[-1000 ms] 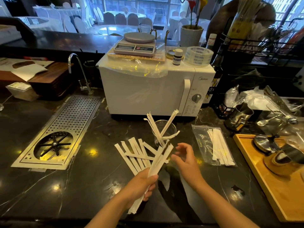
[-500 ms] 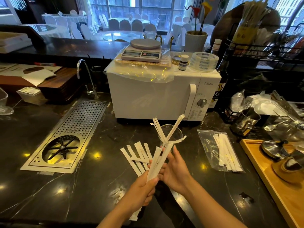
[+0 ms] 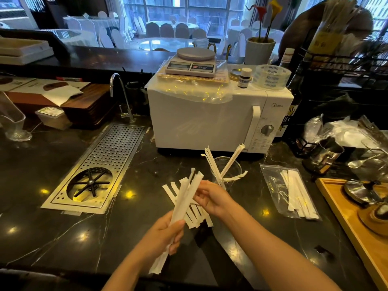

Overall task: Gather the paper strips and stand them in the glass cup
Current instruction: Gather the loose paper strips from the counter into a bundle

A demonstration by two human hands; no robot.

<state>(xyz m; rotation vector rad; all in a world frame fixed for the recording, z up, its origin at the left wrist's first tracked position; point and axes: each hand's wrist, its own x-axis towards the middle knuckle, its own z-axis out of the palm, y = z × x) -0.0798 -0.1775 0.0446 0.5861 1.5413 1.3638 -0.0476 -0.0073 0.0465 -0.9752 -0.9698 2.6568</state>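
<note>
my left hand (image 3: 162, 232), nearer me than the glass cup (image 3: 227, 170), is closed in a fist around the lower part of a small bundle of paper strips (image 3: 185, 199); the bundle tilts up and away toward the cup. my right hand (image 3: 212, 198), just in front of the cup, has its fingertips pressed against the bundle's upper part, apparently pinching it to square the strips together. a second ago this hand was apart from the bundle and spread; half a second ago it had closed in, and the bundle's top now sits lower and further left of the cup than it did.

the loose strips (image 3: 197, 215) lie fanned on the dark counter (image 3: 63, 238) in front of the cup, partly hidden behind the bundle and my right hand; they have not moved. several strips (image 3: 218, 164) already stand in the cup, leaning outward over its rim, unchanged. a clear bag of strips (image 3: 291, 192) lies to the right of the cup, and the white microwave (image 3: 210, 120) stands just behind it.

judgement: the change marks a shift from picking up to aligning. the task is partly done; the held bundle next needs lowering into the cup, then the fanned strips gathered. the standing strips splay across the opening and may obstruct insertion.
</note>
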